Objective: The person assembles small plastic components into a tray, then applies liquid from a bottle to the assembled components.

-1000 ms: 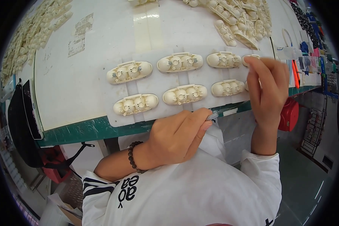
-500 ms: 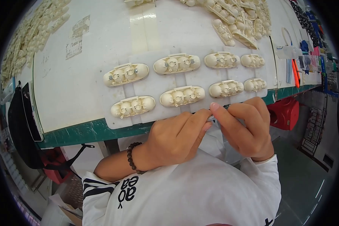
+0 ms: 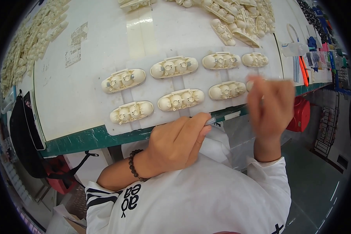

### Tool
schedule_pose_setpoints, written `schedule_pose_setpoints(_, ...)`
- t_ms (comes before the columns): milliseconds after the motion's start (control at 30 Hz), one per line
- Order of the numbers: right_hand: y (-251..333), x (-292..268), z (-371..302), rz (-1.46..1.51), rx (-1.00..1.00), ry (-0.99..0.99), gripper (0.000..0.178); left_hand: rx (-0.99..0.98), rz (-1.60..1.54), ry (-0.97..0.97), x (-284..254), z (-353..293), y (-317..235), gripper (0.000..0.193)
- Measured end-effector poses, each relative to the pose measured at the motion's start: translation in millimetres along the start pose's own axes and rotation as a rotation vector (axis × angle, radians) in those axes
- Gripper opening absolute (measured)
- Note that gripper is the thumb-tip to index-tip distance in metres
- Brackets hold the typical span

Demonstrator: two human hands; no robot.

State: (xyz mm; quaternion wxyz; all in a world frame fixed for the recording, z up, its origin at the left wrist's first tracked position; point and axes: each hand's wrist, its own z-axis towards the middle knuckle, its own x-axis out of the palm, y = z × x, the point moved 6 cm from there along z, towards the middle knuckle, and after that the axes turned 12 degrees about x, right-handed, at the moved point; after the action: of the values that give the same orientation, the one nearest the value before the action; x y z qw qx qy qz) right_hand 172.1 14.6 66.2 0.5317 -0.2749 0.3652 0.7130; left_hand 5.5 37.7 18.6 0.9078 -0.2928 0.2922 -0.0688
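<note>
My left hand (image 3: 174,141) is closed at the table's near edge, pinching a small bundle of thin grey metal-looking pieces (image 3: 211,121) between thumb and forefinger. Motion smears my right hand (image 3: 273,107), raised at the right end of the near row; its fingers cannot be read. It covers most of the last cream plastic housing (image 3: 249,86) there. Next to it lies another oval housing (image 3: 227,90), then a larger-looking one (image 3: 181,100) and the leftmost (image 3: 131,112). Behind them runs a second row, whose housings (image 3: 174,67) show small grey bits in their cups.
The housings lie on a pale translucent sheet (image 3: 115,128) over the white table with a green edge (image 3: 80,141). Piles of similar parts stand at the back right (image 3: 241,17) and far left (image 3: 31,43). An orange tool (image 3: 303,71) and a red stool (image 3: 300,115) are at right.
My right hand has left the left hand's fingertips and moved right and up over the near row's end. The left hand has shifted slightly left, still holding the grey pieces.
</note>
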Motion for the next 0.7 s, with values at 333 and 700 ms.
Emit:
schedule_pose_setpoints(333, -40.2, -0.7, 24.0, -0.132, 0.146, 0.114, 0.025, -0.017, 0.000, 0.019, 0.4, 0.2, 0.6, 0.023)
schedule_pose_setpoints(700, 34.2, 15.1, -13.3, 0.185, -0.197, 0.202, 0.046, 0.008, 0.044, 0.034, 2.0, 2.9, -0.4, 0.022)
